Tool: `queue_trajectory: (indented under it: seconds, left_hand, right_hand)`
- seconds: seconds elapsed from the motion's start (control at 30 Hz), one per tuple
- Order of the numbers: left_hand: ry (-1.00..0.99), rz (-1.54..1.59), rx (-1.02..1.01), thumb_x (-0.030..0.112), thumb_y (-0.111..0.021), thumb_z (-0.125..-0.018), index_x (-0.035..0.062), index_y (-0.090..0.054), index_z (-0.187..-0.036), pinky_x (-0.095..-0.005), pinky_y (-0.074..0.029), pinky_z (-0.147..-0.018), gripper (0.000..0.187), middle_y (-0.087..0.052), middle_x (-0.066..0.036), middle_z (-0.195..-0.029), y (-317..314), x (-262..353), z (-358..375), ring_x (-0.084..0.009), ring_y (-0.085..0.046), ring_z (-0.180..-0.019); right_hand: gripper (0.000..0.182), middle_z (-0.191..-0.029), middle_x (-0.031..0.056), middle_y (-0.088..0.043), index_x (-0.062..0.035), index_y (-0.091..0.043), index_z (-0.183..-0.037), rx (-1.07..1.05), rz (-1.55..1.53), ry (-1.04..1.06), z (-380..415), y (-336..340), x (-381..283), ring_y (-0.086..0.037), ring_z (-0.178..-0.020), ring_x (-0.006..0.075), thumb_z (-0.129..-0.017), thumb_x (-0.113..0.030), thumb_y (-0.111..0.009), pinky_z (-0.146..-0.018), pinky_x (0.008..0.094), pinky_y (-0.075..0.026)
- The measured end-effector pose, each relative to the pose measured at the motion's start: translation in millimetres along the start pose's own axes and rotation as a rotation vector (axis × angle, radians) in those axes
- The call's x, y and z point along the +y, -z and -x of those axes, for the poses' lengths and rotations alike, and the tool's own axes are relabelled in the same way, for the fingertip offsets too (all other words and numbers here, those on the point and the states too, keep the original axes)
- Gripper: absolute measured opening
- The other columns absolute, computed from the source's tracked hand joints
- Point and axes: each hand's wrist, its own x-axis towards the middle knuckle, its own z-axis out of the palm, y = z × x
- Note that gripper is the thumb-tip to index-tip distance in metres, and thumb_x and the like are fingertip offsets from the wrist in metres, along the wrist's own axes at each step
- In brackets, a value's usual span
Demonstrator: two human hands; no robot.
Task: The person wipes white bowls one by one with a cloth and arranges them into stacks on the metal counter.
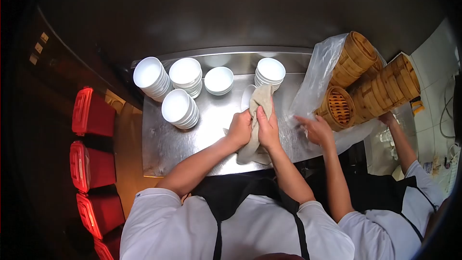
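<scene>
Both my hands are at a beige cloth [261, 97] above the steel counter. My left hand [240, 127] is closed, holding something white, partly hidden, that looks like a bowl; its rim [247, 97] shows beside the cloth. My right hand [267, 127] grips the cloth, thumb up along it. The cloth's lower end hangs down to the counter's front. Just behind my hands stands a stack of white bowls [270, 71]. Further left are more stacks: a short one [219, 80], a taller one [186, 73], one at the back left [150, 74] and one nearer the front [178, 108].
To the right, a co-worker's hands [317, 130] are by bamboo steamers [385, 91] and a clear plastic bag [313, 77]. The steel counter [159, 139] has a raised back edge. Several red lidded bins [98, 166] stand at the left.
</scene>
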Motion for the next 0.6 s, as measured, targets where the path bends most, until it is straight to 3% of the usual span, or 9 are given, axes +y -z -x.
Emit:
queue_trajectory:
  seconds: [0.03,0.13,0.23,0.3,0.4,0.43,0.47,0.53,0.6]
  left_hand:
    - [0.041,-0.074,-0.092,0.006,-0.057,-0.090,-0.0004,-0.065,-0.105,-0.0321,-0.050,-0.066,0.018,-0.069,-0.016,-0.081,7.8,-4.9,0.5,-0.0228,-0.066,-0.069]
    - [0.055,0.070,-0.415,0.008,-0.054,-0.093,-0.0006,-0.065,-0.107,-0.0292,-0.049,-0.068,0.020,-0.070,-0.011,-0.084,38.2,24.3,3.1,-0.0158,-0.066,-0.076]
    - [0.248,0.593,-0.543,0.022,-0.057,-0.098,0.0041,-0.060,-0.123,-0.0292,-0.047,-0.085,0.031,-0.068,-0.009,-0.104,58.1,-8.5,4.1,-0.0148,-0.063,-0.097]
    - [0.352,0.990,-0.462,0.033,-0.060,-0.097,0.0078,-0.047,-0.139,-0.0328,-0.043,-0.100,0.050,-0.060,-0.012,-0.126,52.0,-34.4,2.6,-0.0192,-0.057,-0.115]
    - [0.214,0.750,0.043,0.024,-0.051,-0.102,0.0029,-0.041,-0.142,-0.0331,-0.045,-0.099,0.046,-0.055,-0.012,-0.129,27.9,-18.2,5.6,-0.0209,-0.056,-0.116]
    - [0.157,0.602,-0.023,0.026,-0.053,-0.101,0.0047,-0.041,-0.142,-0.0335,-0.045,-0.099,0.048,-0.055,-0.012,-0.129,31.2,-20.5,3.6,-0.0209,-0.055,-0.117]
    - [0.093,0.454,-0.079,0.027,-0.056,-0.099,0.0065,-0.041,-0.142,-0.0339,-0.045,-0.099,0.050,-0.054,-0.012,-0.129,34.4,-22.7,1.7,-0.0209,-0.054,-0.118]
    - [0.424,1.090,-0.075,0.027,-0.059,-0.097,0.0072,-0.043,-0.141,-0.0339,-0.046,-0.097,0.051,-0.056,-0.011,-0.126,34.5,1.4,-5.9,-0.0203,-0.055,-0.115]
    - [0.515,1.067,-0.113,0.022,-0.061,-0.094,0.0064,-0.047,-0.137,-0.0327,-0.049,-0.091,0.048,-0.059,-0.011,-0.118,41.6,3.8,-9.5,-0.0182,-0.058,-0.106]
  right_hand:
    - [0.053,-0.122,0.0124,-0.062,0.0040,-0.047,-0.136,0.013,-0.008,0.113,4.6,-2.5,2.6,-0.061,-0.106,0.0218,-0.098,-0.031,-0.058,-0.091,0.0330,-0.048]
    - [0.046,-0.118,0.0089,-0.062,0.0014,-0.052,-0.130,-0.154,-0.558,-0.514,-22.9,42.8,3.2,-0.063,-0.099,0.0158,-0.098,-0.031,-0.059,-0.083,0.0298,-0.051]
    - [0.037,-0.109,0.0069,-0.066,0.0002,-0.058,-0.122,-0.202,-0.613,-0.489,-21.5,57.0,5.3,-0.064,-0.094,0.0148,-0.098,-0.028,-0.060,-0.081,0.0290,-0.052]
    - [0.035,-0.104,0.0060,-0.068,0.0004,-0.060,-0.118,-0.131,-0.599,-0.450,-14.3,51.7,0.2,-0.065,-0.090,0.0150,-0.097,-0.028,-0.062,-0.079,0.0294,-0.053]
    - [0.036,-0.105,0.0062,-0.068,0.0008,-0.060,-0.119,-0.106,-0.448,-0.381,-5.3,31.3,-10.3,-0.066,-0.090,0.0149,-0.097,-0.028,-0.062,-0.080,0.0291,-0.053]
    - [0.040,-0.113,0.0091,-0.066,0.0008,-0.059,-0.120,-0.154,-0.497,-0.439,0.1,26.3,-9.8,-0.064,-0.099,0.0180,-0.092,-0.027,-0.067,-0.088,0.0330,-0.051]
    - [0.040,-0.116,0.0104,-0.064,0.0004,-0.059,-0.120,-0.267,-0.357,-0.359,10.6,21.0,-13.3,-0.063,-0.103,0.0198,-0.091,-0.026,-0.069,-0.091,0.0345,-0.050]
    - [0.042,-0.121,0.0132,-0.062,-0.0004,-0.059,-0.121,-0.491,-0.072,-0.183,24.4,12.2,-25.6,-0.060,-0.109,0.0234,-0.087,-0.023,-0.071,-0.097,0.0376,-0.047]
    - [0.044,-0.124,0.0150,-0.059,-0.0011,-0.058,-0.122,-0.599,0.303,0.274,20.3,8.5,-14.8,-0.058,-0.114,0.0263,-0.085,-0.020,-0.073,-0.101,0.0389,-0.044]
